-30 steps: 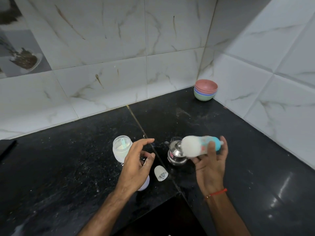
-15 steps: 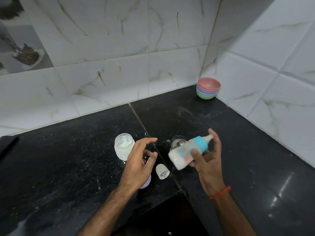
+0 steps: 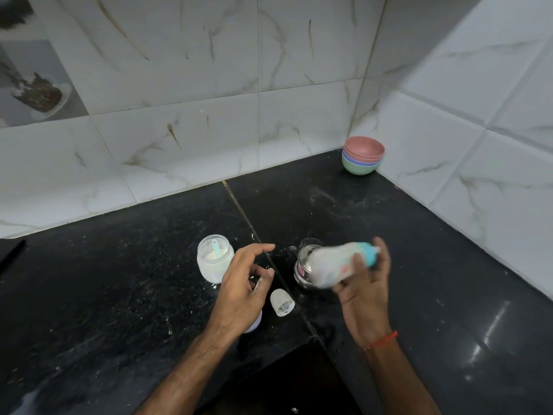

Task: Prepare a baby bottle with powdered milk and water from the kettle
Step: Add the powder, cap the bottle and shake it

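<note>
Right hand [image 3: 363,295] gripped the blurred baby bottle [image 3: 338,266], fingers clamped round it, tilted above the steel kettle [image 3: 302,272]; left hand [image 3: 242,290] hovered, fingers apart, beside the powder jar [image 3: 214,262].

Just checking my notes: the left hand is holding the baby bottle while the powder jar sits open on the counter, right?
Not quite. The head view shows the right hand holding the baby bottle; the left hand is empty. The powder jar does sit open on the counter.
</note>
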Motion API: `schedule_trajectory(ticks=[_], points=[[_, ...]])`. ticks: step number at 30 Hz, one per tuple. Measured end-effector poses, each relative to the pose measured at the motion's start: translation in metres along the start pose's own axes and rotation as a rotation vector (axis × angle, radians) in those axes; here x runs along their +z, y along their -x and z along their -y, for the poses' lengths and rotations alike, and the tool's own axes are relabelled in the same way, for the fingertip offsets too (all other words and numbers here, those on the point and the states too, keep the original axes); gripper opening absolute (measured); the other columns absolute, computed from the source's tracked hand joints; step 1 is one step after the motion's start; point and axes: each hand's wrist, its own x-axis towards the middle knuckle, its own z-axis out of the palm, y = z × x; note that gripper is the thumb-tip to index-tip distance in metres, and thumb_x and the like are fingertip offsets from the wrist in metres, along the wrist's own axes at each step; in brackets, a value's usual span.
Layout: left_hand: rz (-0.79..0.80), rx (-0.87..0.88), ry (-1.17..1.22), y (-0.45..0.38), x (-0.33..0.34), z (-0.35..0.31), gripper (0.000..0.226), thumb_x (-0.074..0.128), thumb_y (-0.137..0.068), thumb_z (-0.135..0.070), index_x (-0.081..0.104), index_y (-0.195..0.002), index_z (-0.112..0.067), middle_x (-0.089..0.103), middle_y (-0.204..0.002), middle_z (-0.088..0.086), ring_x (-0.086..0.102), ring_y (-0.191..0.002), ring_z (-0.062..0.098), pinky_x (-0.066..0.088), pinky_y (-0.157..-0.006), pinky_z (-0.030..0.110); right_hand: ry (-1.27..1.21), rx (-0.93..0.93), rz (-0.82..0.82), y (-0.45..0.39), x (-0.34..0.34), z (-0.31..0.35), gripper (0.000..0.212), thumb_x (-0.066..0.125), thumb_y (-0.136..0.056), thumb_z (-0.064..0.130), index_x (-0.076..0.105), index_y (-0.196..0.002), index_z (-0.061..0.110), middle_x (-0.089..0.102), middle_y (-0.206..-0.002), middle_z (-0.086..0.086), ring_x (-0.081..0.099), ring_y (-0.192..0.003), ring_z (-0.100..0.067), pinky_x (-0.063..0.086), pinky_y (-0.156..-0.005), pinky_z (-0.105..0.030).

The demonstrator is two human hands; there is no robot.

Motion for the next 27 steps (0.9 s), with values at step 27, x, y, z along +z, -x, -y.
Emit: schedule_trajectory(ticks=[27], points=[[0.023,0.027,0.0,0.004,-0.004,-0.008,0.044,0.067,-0.097,-0.005,0.063,-0.127,-0.037,0.06,-0.127,-0.016,0.066,-0.088,0.011,0.049,-0.069,0.013,0.049,-0.056,-0.054,0.003,-0.002,0.009,0.069,0.064,-0.089,0.021,0.035,-0.151,0.033,0.065,-0.128,-0.004,0.074,-0.1,-0.019,0.064,-0.071,-0.041]])
